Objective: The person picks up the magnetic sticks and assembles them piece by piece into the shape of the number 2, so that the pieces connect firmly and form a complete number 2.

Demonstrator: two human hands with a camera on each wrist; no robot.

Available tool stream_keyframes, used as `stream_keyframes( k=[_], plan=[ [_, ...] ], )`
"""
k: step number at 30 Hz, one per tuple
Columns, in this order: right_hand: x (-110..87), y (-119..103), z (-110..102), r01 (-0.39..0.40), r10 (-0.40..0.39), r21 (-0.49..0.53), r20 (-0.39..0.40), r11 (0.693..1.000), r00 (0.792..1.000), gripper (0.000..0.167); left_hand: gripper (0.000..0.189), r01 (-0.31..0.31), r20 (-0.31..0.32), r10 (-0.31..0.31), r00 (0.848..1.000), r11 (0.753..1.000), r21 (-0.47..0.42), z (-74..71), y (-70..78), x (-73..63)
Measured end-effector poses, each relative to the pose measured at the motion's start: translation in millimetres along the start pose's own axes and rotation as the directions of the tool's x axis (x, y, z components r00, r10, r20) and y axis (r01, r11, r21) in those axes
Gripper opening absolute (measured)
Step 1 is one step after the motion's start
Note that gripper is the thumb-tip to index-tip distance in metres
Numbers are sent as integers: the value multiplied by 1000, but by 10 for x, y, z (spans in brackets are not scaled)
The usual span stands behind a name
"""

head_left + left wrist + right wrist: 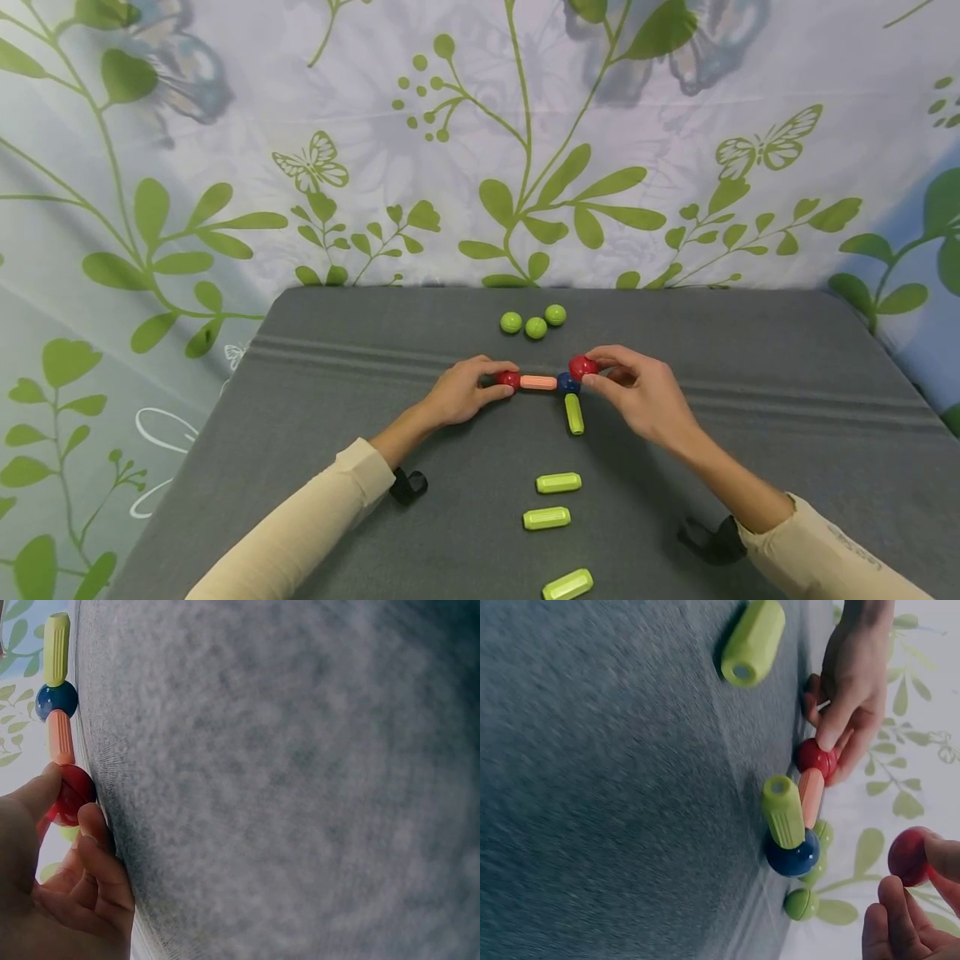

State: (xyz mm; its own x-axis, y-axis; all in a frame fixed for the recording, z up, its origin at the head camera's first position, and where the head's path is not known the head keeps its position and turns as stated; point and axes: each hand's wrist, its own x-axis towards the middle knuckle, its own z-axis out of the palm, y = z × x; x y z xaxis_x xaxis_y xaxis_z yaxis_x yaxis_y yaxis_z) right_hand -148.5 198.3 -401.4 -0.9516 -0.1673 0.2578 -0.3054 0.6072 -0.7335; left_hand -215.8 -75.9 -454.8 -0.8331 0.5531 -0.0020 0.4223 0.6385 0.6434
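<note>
My left hand (459, 392) pinches a red ball (509, 380) at the left end of a small chain. An orange ribbed rod (538, 382) runs from that ball to a dark blue ball (566, 386). From the blue ball a yellow-green rod (574, 415) points toward me; its hollow end (778, 789) shows in the right wrist view. A second red ball (910, 856) is pinched between thumb and fingers of my right hand (647, 398). That ball is held up off the table, apart from the chain in the right wrist view.
Several loose yellow-green rods lie nearer me, one at the near edge of view (567, 585). Three green balls (536, 327) sit beyond the chain. The grey cloth-covered table (337, 333) ends at a leaf-patterned curtain (360, 167).
</note>
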Motion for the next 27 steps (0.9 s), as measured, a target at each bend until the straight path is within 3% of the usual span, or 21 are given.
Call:
stream_keyframes(
  k=[8,18,27],
  plan=[
    [-195,-2,0,-23,23,-6,18,1000,1000,27,37,8,6,-8,1000,1000,18,1,5,-2],
    [-443,116,54,-25,22,15,166,1000,986,23,37,8,2,-8,1000,1000,17,9,5,3],
    [-512,160,96,-45,31,48,257,998,966,21,38,-3,-2,3,1000,1000,14,8,6,-4]
  ],
)
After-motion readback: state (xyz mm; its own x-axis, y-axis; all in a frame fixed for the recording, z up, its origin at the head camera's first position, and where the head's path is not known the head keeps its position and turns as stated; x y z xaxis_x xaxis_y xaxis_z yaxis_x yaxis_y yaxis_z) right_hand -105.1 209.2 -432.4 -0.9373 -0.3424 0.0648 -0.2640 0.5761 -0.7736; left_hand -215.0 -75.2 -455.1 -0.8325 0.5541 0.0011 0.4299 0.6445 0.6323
